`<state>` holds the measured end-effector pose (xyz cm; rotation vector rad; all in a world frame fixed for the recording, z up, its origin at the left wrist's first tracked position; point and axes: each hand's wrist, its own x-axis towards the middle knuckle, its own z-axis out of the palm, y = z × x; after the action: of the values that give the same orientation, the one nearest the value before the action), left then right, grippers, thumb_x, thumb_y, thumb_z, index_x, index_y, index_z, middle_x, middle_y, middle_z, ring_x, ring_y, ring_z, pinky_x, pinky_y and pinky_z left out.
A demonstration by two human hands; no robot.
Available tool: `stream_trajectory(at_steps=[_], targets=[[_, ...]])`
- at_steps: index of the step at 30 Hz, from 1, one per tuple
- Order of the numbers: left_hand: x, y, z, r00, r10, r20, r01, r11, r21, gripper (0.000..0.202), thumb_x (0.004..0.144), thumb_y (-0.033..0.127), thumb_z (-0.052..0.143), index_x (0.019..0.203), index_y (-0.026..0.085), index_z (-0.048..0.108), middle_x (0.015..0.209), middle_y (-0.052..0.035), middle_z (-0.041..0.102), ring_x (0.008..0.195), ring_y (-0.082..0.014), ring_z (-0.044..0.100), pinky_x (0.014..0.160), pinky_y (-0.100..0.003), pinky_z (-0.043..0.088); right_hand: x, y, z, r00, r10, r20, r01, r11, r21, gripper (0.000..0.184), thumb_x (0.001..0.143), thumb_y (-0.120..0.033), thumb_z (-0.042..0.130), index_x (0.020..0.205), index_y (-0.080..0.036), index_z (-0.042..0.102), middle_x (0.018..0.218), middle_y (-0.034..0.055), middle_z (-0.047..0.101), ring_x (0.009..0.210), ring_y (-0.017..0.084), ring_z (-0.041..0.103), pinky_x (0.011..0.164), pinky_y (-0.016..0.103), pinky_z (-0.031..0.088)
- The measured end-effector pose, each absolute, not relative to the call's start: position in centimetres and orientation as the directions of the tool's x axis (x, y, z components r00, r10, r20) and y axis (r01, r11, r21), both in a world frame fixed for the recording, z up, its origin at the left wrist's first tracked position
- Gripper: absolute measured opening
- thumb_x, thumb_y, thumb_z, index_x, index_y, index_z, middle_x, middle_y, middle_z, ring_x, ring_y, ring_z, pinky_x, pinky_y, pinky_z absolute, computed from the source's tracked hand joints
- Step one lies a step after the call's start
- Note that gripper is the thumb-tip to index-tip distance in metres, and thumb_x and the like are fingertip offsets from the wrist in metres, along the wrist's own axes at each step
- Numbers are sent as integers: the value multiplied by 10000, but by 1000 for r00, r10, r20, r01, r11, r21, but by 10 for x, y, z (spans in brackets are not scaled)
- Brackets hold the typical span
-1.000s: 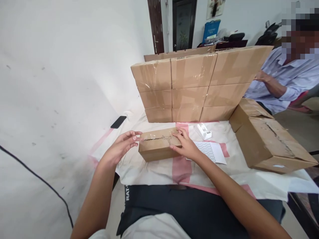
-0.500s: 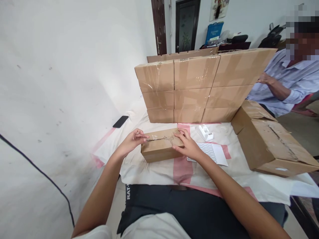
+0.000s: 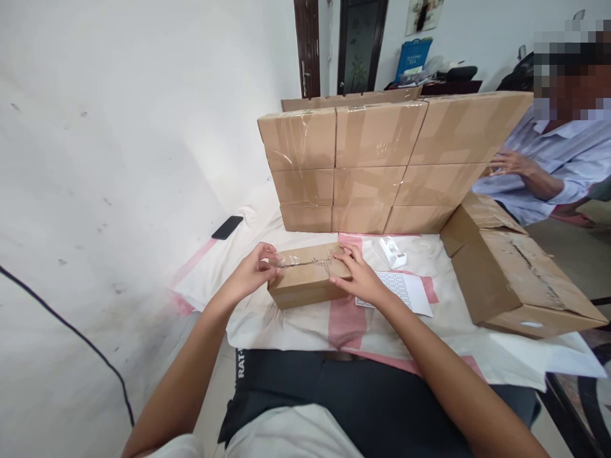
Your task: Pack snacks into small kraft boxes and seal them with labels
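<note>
A small oblong cardboard box [image 3: 305,283] with clear tape along its top seam lies on the cloth before me. My left hand [image 3: 255,270] grips the box's left end, fingers curled and thumb at the edge. At the opposite end my right hand [image 3: 360,275] holds the box, its fingertips on the top and thumb near the front edge. A sheet of labels [image 3: 413,296] lies partly under my right wrist. Just behind the sheet stands a small white device [image 3: 392,253].
Stacked taped boxes [image 3: 367,165] form a wall at the back. A larger carton [image 3: 520,273] sits on the right, and a black phone [image 3: 227,228] lies at left. Beyond the carton sits another person [image 3: 539,165]. A white wall [image 3: 119,159] borders the left side.
My left hand's fingers have shifted from the box's top seam to its left edge. The right hand stays on the box. The other person's hand has changed pose slightly.
</note>
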<state>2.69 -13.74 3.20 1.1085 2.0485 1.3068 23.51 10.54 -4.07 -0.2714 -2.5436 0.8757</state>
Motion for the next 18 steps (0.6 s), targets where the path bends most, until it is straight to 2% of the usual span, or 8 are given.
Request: stream_trajectory(at_steps=[4, 8, 18], targets=[[29, -141, 35, -594, 800, 87, 407, 205, 890, 389, 759, 380, 726, 1032, 233, 492, 990, -35, 720, 708, -145, 626, 661, -283, 474, 235, 105, -40, -888, 313, 338, 36, 778, -627, 620, 887, -586, 651, 1401, -257, 538, 1554, 143, 314, 1422, 358, 433, 1123, 503, 459], [28, -144, 32, -608, 786, 109, 437, 217, 873, 361, 759, 396, 733, 1000, 232, 520, 856, 2, 691, 649, -133, 577, 621, -270, 429, 235, 105, -40, -885, 315, 343, 34, 778, -627, 624, 891, -588, 650, 1408, -260, 534, 1548, 140, 316, 1450, 355, 396, 1140, 505, 444], [23, -143, 22, -618, 780, 103, 420, 216, 882, 374, 771, 403, 750, 1008, 234, 514, 844, 2, 693, 690, -152, 594, 657, -281, 421, 236, 103, -36, -891, 324, 318, 45, 760, -648, 623, 888, -575, 656, 1415, -262, 539, 1547, 140, 323, 1445, 357, 401, 1121, 508, 468]])
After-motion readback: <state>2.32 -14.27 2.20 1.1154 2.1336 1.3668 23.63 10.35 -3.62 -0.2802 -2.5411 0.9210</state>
